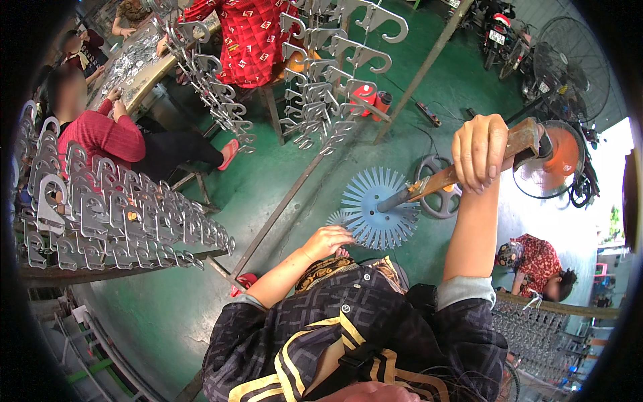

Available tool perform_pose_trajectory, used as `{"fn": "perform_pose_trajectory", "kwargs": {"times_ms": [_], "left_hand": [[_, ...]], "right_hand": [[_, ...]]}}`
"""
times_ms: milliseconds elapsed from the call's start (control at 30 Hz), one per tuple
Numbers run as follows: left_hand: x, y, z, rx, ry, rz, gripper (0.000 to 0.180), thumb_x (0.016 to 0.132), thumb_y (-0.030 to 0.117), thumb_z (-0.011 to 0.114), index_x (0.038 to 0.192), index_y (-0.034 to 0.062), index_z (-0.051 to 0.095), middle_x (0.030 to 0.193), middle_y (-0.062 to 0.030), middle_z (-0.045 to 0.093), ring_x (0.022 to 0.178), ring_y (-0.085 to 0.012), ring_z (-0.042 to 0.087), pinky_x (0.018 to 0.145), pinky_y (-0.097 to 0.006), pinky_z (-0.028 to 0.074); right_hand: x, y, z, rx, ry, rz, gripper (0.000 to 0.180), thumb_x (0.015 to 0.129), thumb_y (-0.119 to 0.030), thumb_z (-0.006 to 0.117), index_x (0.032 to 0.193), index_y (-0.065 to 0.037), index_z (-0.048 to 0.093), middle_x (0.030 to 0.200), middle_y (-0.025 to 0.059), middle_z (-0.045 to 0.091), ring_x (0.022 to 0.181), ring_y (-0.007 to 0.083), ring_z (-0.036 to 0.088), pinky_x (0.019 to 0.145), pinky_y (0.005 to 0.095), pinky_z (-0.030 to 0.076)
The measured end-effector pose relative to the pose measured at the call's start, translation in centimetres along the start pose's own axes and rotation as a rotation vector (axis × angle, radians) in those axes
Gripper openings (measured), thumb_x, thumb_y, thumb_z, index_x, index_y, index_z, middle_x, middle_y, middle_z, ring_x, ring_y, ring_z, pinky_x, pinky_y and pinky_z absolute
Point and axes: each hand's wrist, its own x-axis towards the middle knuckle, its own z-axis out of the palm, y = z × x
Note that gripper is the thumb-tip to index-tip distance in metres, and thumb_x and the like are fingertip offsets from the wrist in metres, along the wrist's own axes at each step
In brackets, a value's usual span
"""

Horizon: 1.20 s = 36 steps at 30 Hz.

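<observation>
In front of me stands a round blue-grey disc [364,220] with many slots cut into its rim. A rusty metal bar [437,183] runs from the dark shaft at the disc's centre up to the right. My right hand [480,149] is wrapped over the top of this bar, fingers closed, arm stretched forward. At the disc's lower left edge is my left hand [328,241], its fingers bent together with the tips at the rim. Whatever they pinch is too small to make out. A smaller toothed disc [337,218] shows partly behind the big one.
Racks of grey metal hooks [110,228] stand at left, with more hanging hooks [321,80] ahead. A grey spoked wheel [437,214] is behind the bar, an orange-centred fan [561,155] at right. People sit at a table [151,87] far left; another person [536,264] crouches right.
</observation>
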Motion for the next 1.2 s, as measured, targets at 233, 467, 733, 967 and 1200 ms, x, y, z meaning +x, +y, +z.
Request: {"fn": "perform_pose_trajectory", "kwargs": {"times_ms": [233, 467, 733, 967, 1200], "left_hand": [[-1.6, 0.3, -1.0, 0.071, 0.027, -0.011, 0.021, 0.067, -0.001, 0.064, 0.087, 0.0068, 0.067, 0.088, -0.0088, 0.066, 0.081, -0.0245, 0.063, 0.073, -0.033, 0.051], [-1.1, 1.4, -1.7, 0.109, 0.043, -0.003, 0.026, 0.063, -0.005, 0.063, 0.087, 0.0061, 0.066, 0.089, -0.0085, 0.066, 0.082, -0.0244, 0.063, 0.072, -0.032, 0.052], [-1.1, 0.6, -0.9, 0.199, 0.004, 0.034, 0.027, 0.062, -0.003, 0.062, 0.088, 0.0064, 0.065, 0.092, -0.0074, 0.065, 0.083, -0.0233, 0.062, 0.073, -0.032, 0.052], [-0.5, 1.2, -1.3, 0.27, -0.018, 0.031, 0.027, 0.064, -0.001, 0.061, 0.09, 0.0066, 0.064, 0.089, -0.0056, 0.064, 0.082, -0.022, 0.061, 0.073, -0.031, 0.051], [-0.8, 0.7, -0.3, 0.338, -0.031, 0.079, 0.025, 0.065, 0.004, 0.06, 0.09, 0.0063, 0.063, 0.088, -0.006, 0.062, 0.083, -0.0219, 0.059, 0.073, -0.032, 0.05]], "right_hand": [[0.1, 0.2, 0.2, -0.007, -0.014, 0.003, 0.032, 0.088, -0.017, 0.047, 0.067, 0.007, 0.054, 0.051, 0.0154, 0.055, 0.039, 0.0228, 0.056, 0.037, 0.0315, 0.05], [0.1, 0.7, 0.7, 0.01, 0.034, -0.034, 0.078, 0.085, -0.064, 0.031, 0.062, 0.007, 0.054, 0.046, 0.0141, 0.052, 0.033, 0.0232, 0.052, 0.033, 0.0319, 0.046], [0.6, 0.4, 0.4, 0.014, -0.028, 0.008, 0.042, 0.092, -0.025, 0.044, 0.067, 0.007, 0.054, 0.05, 0.0154, 0.054, 0.04, 0.0231, 0.056, 0.037, 0.0318, 0.05], [0.2, 0.6, 0.3, 0.025, 0.0, -0.019, 0.077, 0.086, -0.062, 0.03, 0.063, 0.008, 0.055, 0.048, 0.0151, 0.053, 0.034, 0.0236, 0.052, 0.033, 0.0323, 0.046], [0.2, 0.8, 0.3, 0.026, 0.009, -0.04, 0.078, 0.087, -0.062, 0.029, 0.063, 0.008, 0.055, 0.047, 0.0145, 0.053, 0.033, 0.0232, 0.052, 0.033, 0.032, 0.046]]}}
